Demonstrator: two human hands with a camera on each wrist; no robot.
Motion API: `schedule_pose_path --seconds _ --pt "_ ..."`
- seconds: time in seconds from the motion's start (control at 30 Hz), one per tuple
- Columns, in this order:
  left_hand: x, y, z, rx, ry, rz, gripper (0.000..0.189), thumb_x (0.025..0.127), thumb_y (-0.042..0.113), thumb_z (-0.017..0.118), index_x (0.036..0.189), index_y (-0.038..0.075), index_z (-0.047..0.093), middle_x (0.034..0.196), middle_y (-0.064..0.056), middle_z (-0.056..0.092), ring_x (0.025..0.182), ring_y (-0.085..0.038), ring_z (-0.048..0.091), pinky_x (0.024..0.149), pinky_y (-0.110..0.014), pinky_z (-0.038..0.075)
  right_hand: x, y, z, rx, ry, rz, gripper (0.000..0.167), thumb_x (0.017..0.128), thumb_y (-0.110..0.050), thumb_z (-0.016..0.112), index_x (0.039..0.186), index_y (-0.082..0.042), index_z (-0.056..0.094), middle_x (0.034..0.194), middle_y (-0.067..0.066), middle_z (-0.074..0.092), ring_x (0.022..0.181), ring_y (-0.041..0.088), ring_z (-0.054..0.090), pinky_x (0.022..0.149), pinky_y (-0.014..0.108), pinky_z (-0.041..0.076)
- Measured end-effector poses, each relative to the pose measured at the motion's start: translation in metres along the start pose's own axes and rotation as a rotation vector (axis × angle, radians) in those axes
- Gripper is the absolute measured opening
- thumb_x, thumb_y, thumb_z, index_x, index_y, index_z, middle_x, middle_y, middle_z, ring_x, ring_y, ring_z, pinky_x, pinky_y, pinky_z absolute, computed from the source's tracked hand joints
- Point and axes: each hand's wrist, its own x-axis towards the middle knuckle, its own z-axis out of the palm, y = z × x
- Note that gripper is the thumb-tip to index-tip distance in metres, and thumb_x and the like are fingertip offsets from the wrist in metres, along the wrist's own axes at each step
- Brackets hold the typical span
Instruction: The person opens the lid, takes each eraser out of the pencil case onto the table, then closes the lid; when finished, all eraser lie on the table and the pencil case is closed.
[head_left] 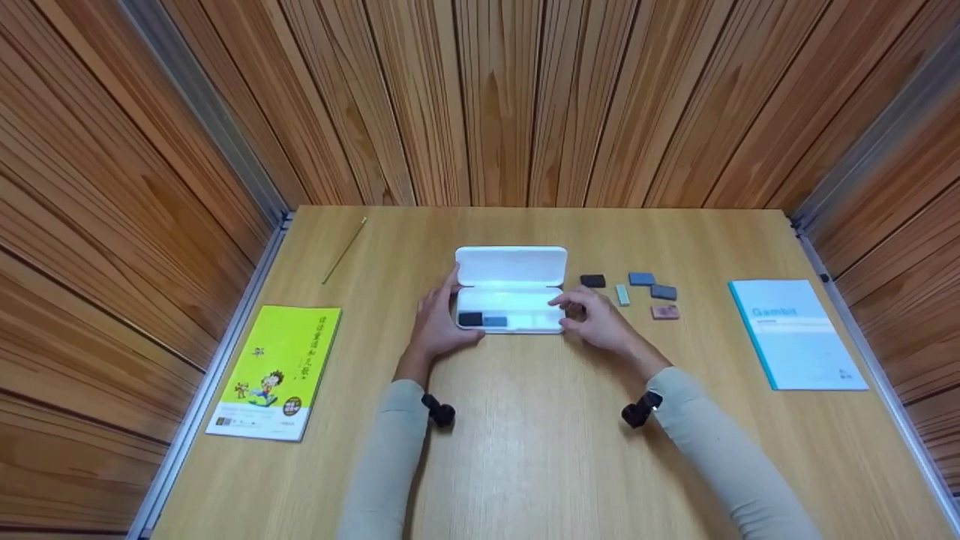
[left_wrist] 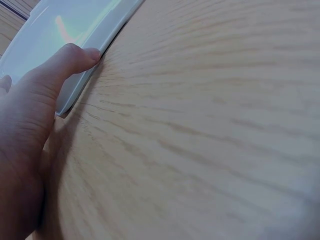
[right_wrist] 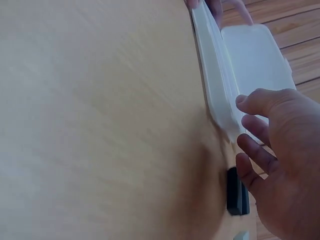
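A white pencil case (head_left: 511, 300) lies on the table with its lid (head_left: 511, 266) raised toward the back. Inside, at the front left, are a black eraser (head_left: 470, 319) and a blue-grey eraser (head_left: 495, 320). My left hand (head_left: 439, 319) grips the case's left end, thumb along the front edge, as the left wrist view also shows the thumb (left_wrist: 75, 57). At the right end, my right hand (head_left: 596, 319) has its fingertips over the rim. The right wrist view shows these fingers (right_wrist: 252, 150) loosely bent and apart from the thumb, with nothing visible between them.
Right of the case lie a black block (head_left: 592, 280), a pale green block (head_left: 622, 295), two blue-grey blocks (head_left: 641, 279) and a reddish block (head_left: 664, 312). A yellow-green book (head_left: 281, 360) and thin stick (head_left: 344, 250) lie left, a light blue notebook (head_left: 799, 337) far right. Wooden walls surround the table.
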Motion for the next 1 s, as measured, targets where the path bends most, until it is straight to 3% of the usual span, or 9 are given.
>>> schedule_pose_path --seconds 0.13,0.37,0.7,1.0 --pt "0.0 0.001 -0.001 0.01 0.004 0.003 0.133 0.079 0.046 0.099 0.182 0.039 0.015 0.162 -0.004 0.059 0.155 -0.032 0.047 0.136 -0.066 0.026 0.004 -0.012 0.009 0.016 -0.019 -0.009 0.036 0.107 -0.006 0.074 0.142 -0.013 0.076 0.139 0.017 0.07 0.126 0.036 0.063 0.108 0.049 0.052" --pt "-0.001 0.002 -0.002 0.029 0.003 0.039 0.134 0.078 0.044 0.099 0.182 0.029 0.016 0.161 -0.009 0.06 0.155 -0.035 0.048 0.135 -0.065 0.026 0.012 -0.028 0.026 0.0 -0.035 -0.057 0.034 0.108 -0.008 0.072 0.141 -0.012 0.076 0.14 0.014 0.071 0.132 0.036 0.063 0.111 0.053 0.05" --pt "-0.001 0.001 0.0 0.025 -0.002 0.004 0.134 0.078 0.045 0.1 0.182 0.034 0.015 0.163 -0.007 0.059 0.156 -0.034 0.047 0.137 -0.065 0.026 0.022 -0.049 0.042 0.033 -0.113 -0.042 0.037 0.11 -0.01 0.07 0.146 -0.015 0.074 0.146 0.012 0.07 0.137 0.035 0.061 0.118 0.058 0.048" --pt "-0.001 0.001 0.0 0.028 0.002 -0.002 0.135 0.078 0.047 0.1 0.182 0.035 0.015 0.162 -0.007 0.06 0.155 -0.034 0.048 0.137 -0.065 0.025 0.028 -0.05 0.052 0.07 -0.169 -0.014 0.039 0.111 -0.01 0.067 0.149 -0.017 0.071 0.15 0.011 0.07 0.143 0.036 0.063 0.124 0.062 0.048"
